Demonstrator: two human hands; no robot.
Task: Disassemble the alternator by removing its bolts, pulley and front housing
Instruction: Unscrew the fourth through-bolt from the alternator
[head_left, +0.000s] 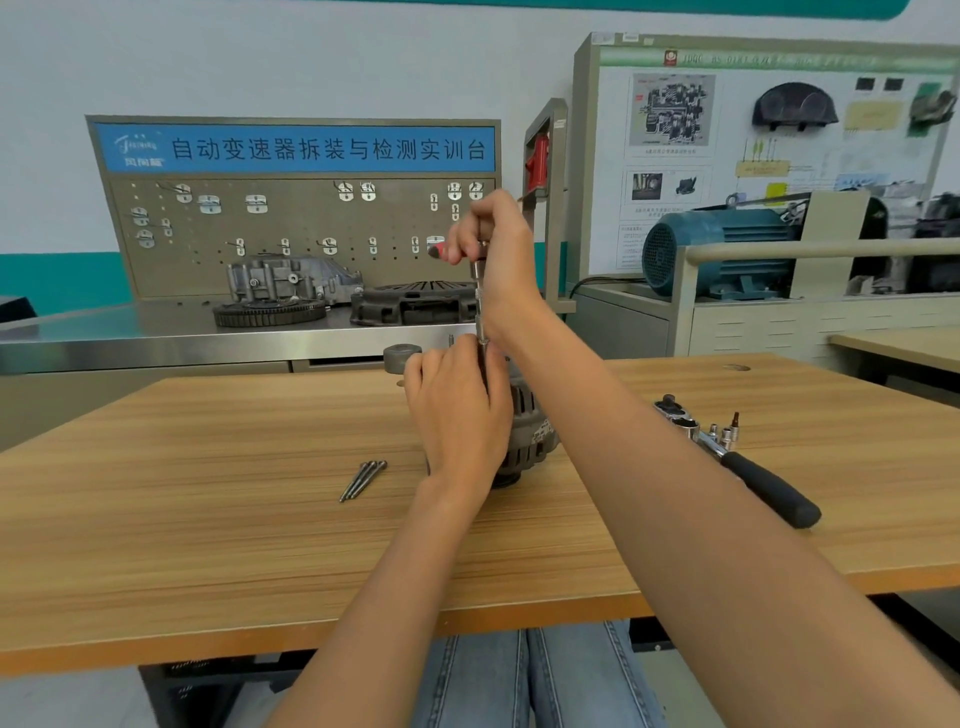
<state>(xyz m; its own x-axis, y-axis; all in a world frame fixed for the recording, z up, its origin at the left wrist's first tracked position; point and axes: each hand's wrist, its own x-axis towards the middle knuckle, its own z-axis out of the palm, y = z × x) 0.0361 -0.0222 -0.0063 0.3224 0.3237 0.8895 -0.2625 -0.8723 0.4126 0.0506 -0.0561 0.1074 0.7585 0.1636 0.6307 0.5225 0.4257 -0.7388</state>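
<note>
The dark grey alternator (530, 431) stands on the wooden table (208, 519), mostly hidden behind my hands. A driver tool with a red handle and a long steel extension (479, 296) stands upright over it. My right hand (498, 244) grips the handle at the top. My left hand (457, 410) holds the lower end of the extension against the alternator, fingers curled round it. Three long removed bolts (362, 479) lie together on the table to the left. A grey round part (401, 357), perhaps the pulley, shows just left of my left hand.
A ratchet with a black handle (769, 488) and several small sockets (722, 434) lie on the table at the right. Behind the table stands a steel bench with a pegboard (301, 228), gear parts (270, 312) and a clutch cover (415, 304). A blue motor (722, 249) sits at the back right.
</note>
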